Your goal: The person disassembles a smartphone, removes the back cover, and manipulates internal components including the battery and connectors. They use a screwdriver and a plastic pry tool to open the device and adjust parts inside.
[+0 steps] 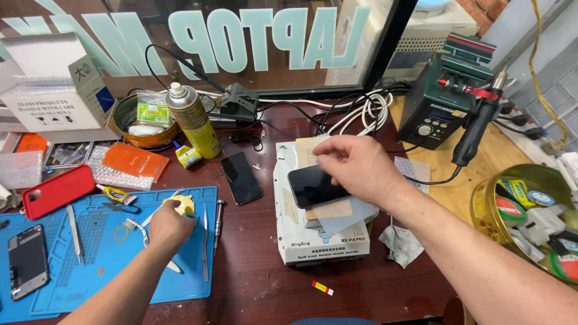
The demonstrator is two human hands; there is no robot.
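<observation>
Dark wooden bench (253, 283) bears blue mat (96, 253); left hand (168, 225) fingers clamped on yellow piece (185, 205), right hand (355, 168) fingers on phone (313, 186)

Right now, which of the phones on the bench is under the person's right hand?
The black phone on the white machine, under the right hand. The other black phone lies on bare table; the opened one lies on the blue mat.

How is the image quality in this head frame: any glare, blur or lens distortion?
Head view: lighting is even and bright, shadows soft. The right hand is slightly motion-blurred over the dark phone on the white machine; the left hand on the blue mat looks sharper. The window shows reflections, and the phone screen a faint sheen. Wide-angle bending shows at the edges.
</observation>
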